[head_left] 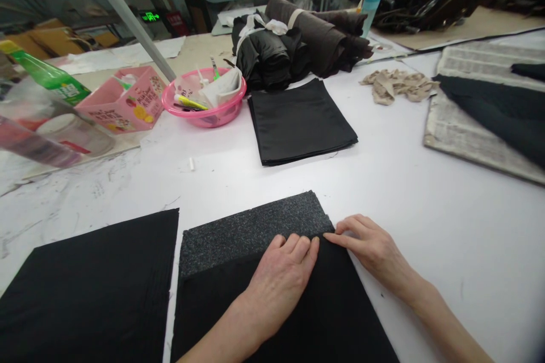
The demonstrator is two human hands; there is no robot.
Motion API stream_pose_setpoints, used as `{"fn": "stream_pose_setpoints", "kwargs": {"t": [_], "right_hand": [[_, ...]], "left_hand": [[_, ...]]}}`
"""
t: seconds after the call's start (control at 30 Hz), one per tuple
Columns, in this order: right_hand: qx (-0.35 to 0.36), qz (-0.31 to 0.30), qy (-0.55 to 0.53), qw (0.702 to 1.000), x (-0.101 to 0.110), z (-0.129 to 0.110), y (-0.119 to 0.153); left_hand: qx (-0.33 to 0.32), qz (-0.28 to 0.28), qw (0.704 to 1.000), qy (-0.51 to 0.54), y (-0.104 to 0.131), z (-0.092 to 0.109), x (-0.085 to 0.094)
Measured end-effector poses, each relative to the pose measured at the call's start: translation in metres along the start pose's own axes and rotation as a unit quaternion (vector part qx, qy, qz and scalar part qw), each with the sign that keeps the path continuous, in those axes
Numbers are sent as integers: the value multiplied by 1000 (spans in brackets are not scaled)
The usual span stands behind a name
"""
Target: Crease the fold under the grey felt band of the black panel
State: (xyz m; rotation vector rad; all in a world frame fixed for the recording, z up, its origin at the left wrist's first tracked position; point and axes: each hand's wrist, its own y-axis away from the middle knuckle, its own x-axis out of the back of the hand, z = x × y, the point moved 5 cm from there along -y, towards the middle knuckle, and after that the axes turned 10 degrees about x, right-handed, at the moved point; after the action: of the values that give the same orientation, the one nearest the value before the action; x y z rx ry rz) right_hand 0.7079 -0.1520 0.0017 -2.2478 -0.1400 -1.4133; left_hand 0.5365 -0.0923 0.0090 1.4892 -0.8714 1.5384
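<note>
A black fabric piece (pixel 332 306) lies in front of me, its far edge running across a speckled dark grey panel (pixel 251 227). That panel's far strip shows beyond the edge; how far it extends under the black fabric is hidden. My left hand (pixel 283 278) has curled fingers closed on the fabric's edge, right of its middle. Close beside it, my right hand (pixel 370 247) pinches the same edge near the right corner, thumb and forefinger together. To the left, a narrow white gap apart, rests a stack of black fabric (pixel 97 283).
Farther back on the white table (pixel 426 204) sit another black fabric stack (pixel 302 122), a pink basket (pixel 204 116) of pens, a pink box (pixel 123 105) and a chalk piece (pixel 191 164). Rolled fabrics (pixel 315 34) lie behind. A beige rag (pixel 395 84) and a padded board (pixel 481 130) are at right.
</note>
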Motion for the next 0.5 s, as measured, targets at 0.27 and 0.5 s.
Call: {"fn": "stream_pose_setpoints", "kwargs": {"t": [0.27,0.5], "right_hand": [[-1,4,-15,1000,0,1,0],[-66,48,-72,994,14,7,8]], "left_hand": [[-2,6,1000,-11,-3,3,2],[-2,33,999,-3,-3,5,2]]}}
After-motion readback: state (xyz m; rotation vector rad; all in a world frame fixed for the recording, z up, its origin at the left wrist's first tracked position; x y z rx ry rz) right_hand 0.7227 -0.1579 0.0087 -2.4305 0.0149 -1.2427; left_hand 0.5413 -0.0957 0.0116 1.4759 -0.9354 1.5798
